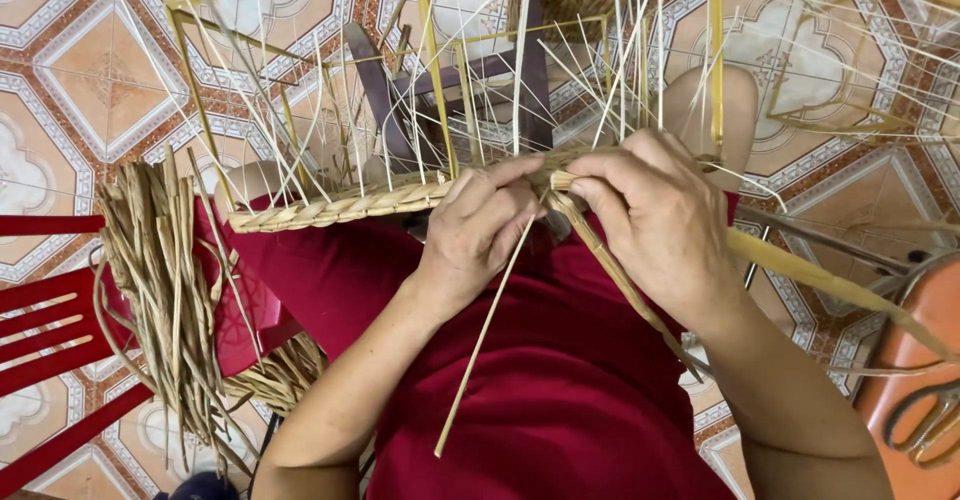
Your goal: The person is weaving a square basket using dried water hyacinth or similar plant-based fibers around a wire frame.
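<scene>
You are working the braided band of pale straw-coloured fibre that runs along the lower rail of the yellow-painted wire frame, which is resting across your lap over the dark red garment. Both hands are meeting at the band's right end, just in front of your body.

Your left hand is pinching closed on the braid, thumb over the top, pinning the last turn against the rail. Your right hand is gripping a flat tan fibre strand between thumb and forefinger; its tail is trailing down to the right. A thin pale reed stake is slanting down across your lap between the wrists.

To keep the step clean, you should be holding the left pinch firm while the right hand is drawing the strand snug, keeping it flat and untwisted, and seating each turn touching the previous one.

A bundle of dried tan fibre strands is lying over the red plastic chair at your left. Black-handled scissors are sitting on an orange stool at your right, above the patterned tile floor.
</scene>
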